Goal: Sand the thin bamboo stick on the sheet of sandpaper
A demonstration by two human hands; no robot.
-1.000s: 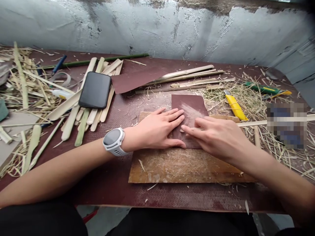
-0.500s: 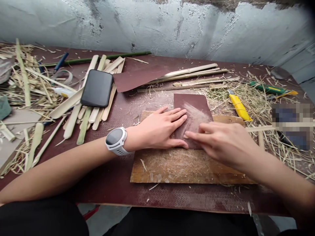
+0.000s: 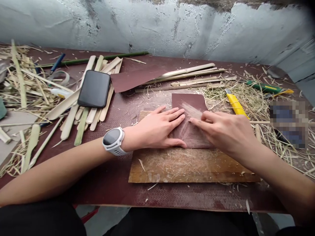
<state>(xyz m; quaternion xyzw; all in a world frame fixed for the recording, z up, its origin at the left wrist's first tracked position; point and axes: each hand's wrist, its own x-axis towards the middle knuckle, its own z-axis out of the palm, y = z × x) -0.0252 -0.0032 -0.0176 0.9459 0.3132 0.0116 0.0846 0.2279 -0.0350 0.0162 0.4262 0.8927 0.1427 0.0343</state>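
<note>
My left hand (image 3: 157, 129), with a white watch (image 3: 113, 140) on the wrist, lies flat with fingers stretched on the left edge of a dark red sandpaper sheet (image 3: 190, 103). The sheet rests on a worn wooden board (image 3: 182, 165) and has a pale dust streak across it. My right hand (image 3: 226, 132) has its fingers pressed together on the sheet's right side, fingertips near the streak. A thin bamboo strip (image 3: 261, 122) runs out from under this hand to the right; its end on the sheet is hidden by the fingers.
A black phone (image 3: 94, 89) lies on several bamboo slats (image 3: 71, 118) at the left. Behind are a second sandpaper sheet (image 3: 134, 78) and long bamboo strips (image 3: 192, 73). A yellow utility knife (image 3: 235, 105) and a green-handled tool (image 3: 267, 88) lie among shavings at the right.
My right hand slid back toward me over the sandpaper, then forward again up the sheet, the strip moving with it. My left hand stayed in place.
</note>
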